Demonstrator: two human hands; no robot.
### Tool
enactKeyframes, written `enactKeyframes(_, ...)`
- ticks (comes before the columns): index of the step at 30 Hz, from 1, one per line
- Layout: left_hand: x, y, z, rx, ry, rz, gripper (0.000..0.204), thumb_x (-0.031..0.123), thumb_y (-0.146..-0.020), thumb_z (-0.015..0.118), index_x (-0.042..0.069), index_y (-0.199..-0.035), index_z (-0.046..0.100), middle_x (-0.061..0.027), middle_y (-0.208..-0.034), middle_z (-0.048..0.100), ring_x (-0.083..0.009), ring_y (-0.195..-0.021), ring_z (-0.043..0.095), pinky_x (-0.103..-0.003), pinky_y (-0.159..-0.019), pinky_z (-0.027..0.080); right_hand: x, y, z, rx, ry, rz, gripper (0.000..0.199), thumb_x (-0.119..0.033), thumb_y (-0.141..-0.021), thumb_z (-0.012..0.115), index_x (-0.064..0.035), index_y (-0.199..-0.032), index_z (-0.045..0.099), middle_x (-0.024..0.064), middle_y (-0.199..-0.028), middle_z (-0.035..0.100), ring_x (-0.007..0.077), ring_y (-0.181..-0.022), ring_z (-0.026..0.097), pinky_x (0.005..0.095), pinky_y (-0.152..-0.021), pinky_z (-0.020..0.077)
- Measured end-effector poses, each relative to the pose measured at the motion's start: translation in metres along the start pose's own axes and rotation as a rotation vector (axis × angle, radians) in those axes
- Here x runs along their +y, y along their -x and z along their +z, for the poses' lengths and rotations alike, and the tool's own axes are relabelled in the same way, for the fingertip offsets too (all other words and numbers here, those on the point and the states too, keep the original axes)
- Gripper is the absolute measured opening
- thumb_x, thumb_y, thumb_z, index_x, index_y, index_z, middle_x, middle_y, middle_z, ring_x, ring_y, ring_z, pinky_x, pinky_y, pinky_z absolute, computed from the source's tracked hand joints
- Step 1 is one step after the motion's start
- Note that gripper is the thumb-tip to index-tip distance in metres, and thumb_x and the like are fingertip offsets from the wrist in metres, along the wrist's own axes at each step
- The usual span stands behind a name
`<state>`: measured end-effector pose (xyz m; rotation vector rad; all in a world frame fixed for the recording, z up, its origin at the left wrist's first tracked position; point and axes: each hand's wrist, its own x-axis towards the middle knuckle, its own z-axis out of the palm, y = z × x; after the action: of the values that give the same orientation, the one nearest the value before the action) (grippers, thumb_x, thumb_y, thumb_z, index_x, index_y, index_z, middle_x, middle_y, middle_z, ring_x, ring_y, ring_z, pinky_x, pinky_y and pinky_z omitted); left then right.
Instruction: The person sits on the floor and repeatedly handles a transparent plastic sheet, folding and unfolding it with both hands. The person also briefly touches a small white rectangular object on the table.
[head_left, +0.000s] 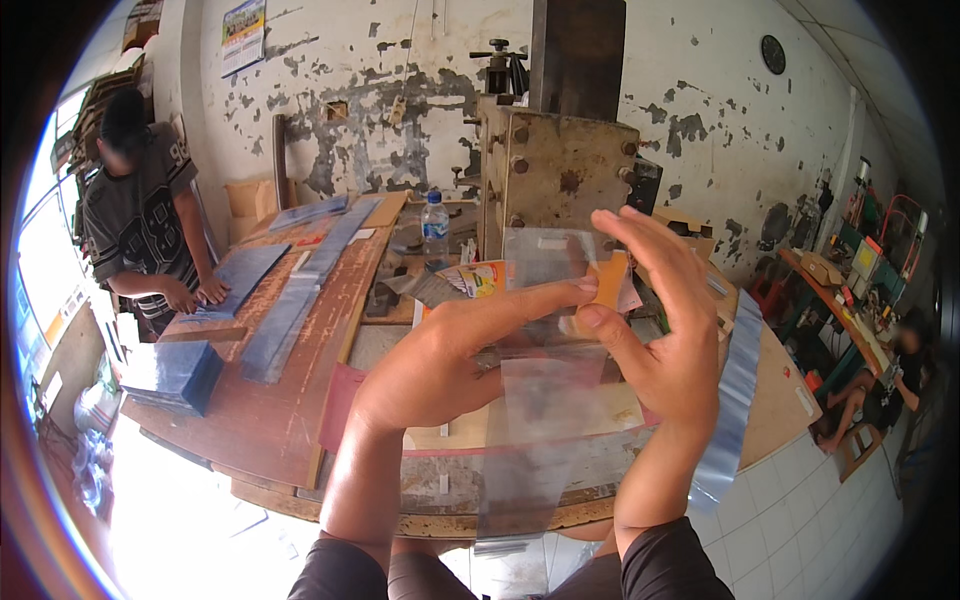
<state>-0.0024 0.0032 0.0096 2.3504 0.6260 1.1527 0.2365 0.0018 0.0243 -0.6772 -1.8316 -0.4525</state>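
Note:
A long strip of clear, flexible plastic (545,395) hangs upright in front of me, its lower end reaching down past the table edge. My left hand (445,350) is closed on the strip near its top, index finger stretched across it and thumb below. Beside the strip's right edge is my right hand (665,310), fingers extended upward and apart from the thumb. The right thumb comes close to the left fingertips. An orange piece (610,278) shows between the right thumb and fingers; whether it is held or lies behind, I cannot tell.
A heavy metal press (555,160) stands ahead, a water bottle (434,230) beside it. On the left, a co-worker's hands (198,294) rest on plastic sheets at a reddish table (290,400) with a sheet stack (175,375). More plastic strips (730,400) lie right. Another person sits far right.

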Motion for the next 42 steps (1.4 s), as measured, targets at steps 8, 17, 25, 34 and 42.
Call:
enactKeyframes(8, -0.005, -0.002, 0.007, 0.087, 0.185, 0.015, 0.116, -0.021, -0.073, 0.058, 0.021, -0.173, 0.019, -0.0128, -0.152, 0.064, -0.0334, -0.129, 0.069, -0.041, -0.099, 0.062, 0.006, 0.002, 0.004, -0.092, 0.051, -0.015, 0.055, -0.026, -0.087, 0.086, -0.0094, -0.137, 0.071, 0.0088, -0.131, 0.075, 0.0279, -0.130, 0.066, 0.0440, -0.109, 0.0441)
enactKeyframes(17, -0.009, -0.001, 0.002, 0.110, 0.165, -0.062, 0.128, -0.020, -0.070, 0.056, 0.024, -0.176, -0.001, -0.0148, -0.146, 0.069, -0.0214, -0.103, 0.066, -0.038, -0.094, 0.059, 0.002, 0.000, 0.009, -0.026, -0.059, -0.005, 0.031, -0.015, -0.085, 0.087, -0.0084, -0.112, 0.073, 0.0055, -0.121, 0.079, 0.0293, -0.120, 0.071, 0.0433, -0.104, 0.0471)
enactKeyframes(25, -0.007, -0.002, 0.002, 0.119, 0.303, -0.047, 0.123, -0.022, -0.070, 0.057, 0.020, -0.175, 0.009, -0.0134, -0.152, 0.065, -0.0229, -0.124, 0.067, -0.039, -0.097, 0.059, -0.003, 0.006, -0.008, -0.181, -0.288, -0.055, 0.036, -0.021, -0.081, 0.091, -0.0109, -0.111, 0.074, 0.0007, -0.110, 0.079, 0.0229, -0.105, 0.074, 0.0403, -0.100, 0.0484)
enactKeyframes(34, -0.014, -0.002, -0.002, 0.016, 0.055, 0.095, 0.089, -0.022, -0.068, 0.059, 0.011, -0.151, 0.063, -0.0072, -0.157, 0.061, -0.0304, -0.138, 0.063, -0.040, -0.107, 0.058, -0.012, 0.008, -0.017, -0.203, -0.442, -0.027, 0.036, -0.026, -0.079, 0.093, -0.0081, -0.105, 0.077, 0.0041, -0.102, 0.078, 0.0247, -0.104, 0.074, 0.0405, -0.095, 0.0523)
enactKeyframes(42, -0.006, 0.002, 0.007, -0.061, -0.037, 0.068, 0.086, -0.026, -0.065, 0.057, 0.012, -0.141, 0.071, -0.0148, -0.146, 0.068, -0.0355, -0.129, 0.069, -0.039, -0.098, 0.063, -0.009, -0.003, 0.011, 0.142, -0.111, -0.046, 0.027, -0.006, -0.083, 0.084, -0.0071, -0.109, 0.077, 0.0061, -0.102, 0.077, 0.0271, -0.096, 0.071, 0.0379, -0.090, 0.0494)
